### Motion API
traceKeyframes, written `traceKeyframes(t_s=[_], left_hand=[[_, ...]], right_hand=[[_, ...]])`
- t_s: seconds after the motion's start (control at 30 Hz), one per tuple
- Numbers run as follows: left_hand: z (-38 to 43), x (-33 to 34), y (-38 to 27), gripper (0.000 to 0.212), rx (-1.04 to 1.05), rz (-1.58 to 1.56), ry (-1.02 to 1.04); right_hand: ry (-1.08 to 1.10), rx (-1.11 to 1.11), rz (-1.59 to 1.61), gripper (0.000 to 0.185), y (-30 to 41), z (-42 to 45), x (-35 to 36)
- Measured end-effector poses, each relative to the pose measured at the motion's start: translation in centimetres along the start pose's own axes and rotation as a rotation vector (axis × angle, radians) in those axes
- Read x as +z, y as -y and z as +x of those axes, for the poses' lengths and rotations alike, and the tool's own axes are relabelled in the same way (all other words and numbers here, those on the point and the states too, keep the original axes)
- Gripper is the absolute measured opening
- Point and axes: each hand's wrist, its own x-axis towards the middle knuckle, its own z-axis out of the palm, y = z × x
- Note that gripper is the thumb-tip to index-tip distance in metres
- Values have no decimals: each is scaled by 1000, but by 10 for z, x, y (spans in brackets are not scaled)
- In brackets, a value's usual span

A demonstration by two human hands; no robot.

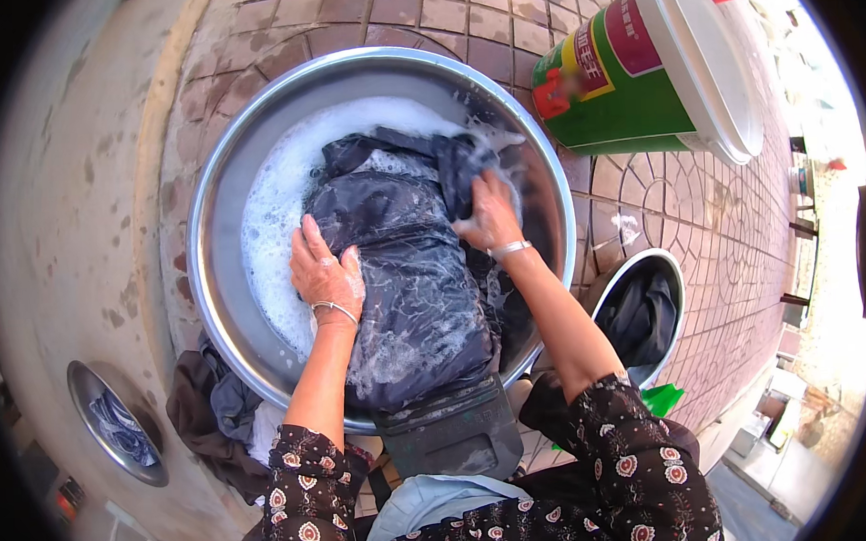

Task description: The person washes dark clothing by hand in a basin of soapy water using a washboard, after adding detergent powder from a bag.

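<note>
A dark wet garment (411, 271) streaked with suds lies spread over a dark washboard (453, 441), whose lower end juts over the near rim of a large metal basin (218, 163). My left hand (327, 267), fingers apart and wet with foam, rests against the garment's left edge. On the other side my right hand (492, 211), slightly blurred, grips a bunched fold of the cloth as water splashes around it. White suds (280, 197) float on the grey water left of and beyond the garment. Much of the washboard is hidden under the cloth.
A green-labelled plastic bucket (612, 85) stands beyond the basin at right. Dark cloth fills a smaller basin (672, 262) by my right elbow. A clothes pile (209, 414) lies at near left, beside a metal bowl (116, 424) holding cloth. A wall (80, 211) rises at left.
</note>
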Motion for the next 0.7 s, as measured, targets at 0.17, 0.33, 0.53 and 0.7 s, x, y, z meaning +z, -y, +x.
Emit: traceKeyframes(t_s=[0.17, 0.33, 0.53, 0.7], left_hand=[[1, 0, 4, 86, -10, 39, -7], [1, 6, 3, 85, 16, 62, -4], [2, 2, -6, 82, -21, 20, 5], [4, 2, -3, 83, 0, 21, -1]], right_hand=[[319, 162, -71, 71, -15, -8, 52], [278, 85, 83, 49, -50, -58, 65], [-186, 5, -168, 62, -23, -10, 37], [309, -89, -265, 52, -39, -44, 63]])
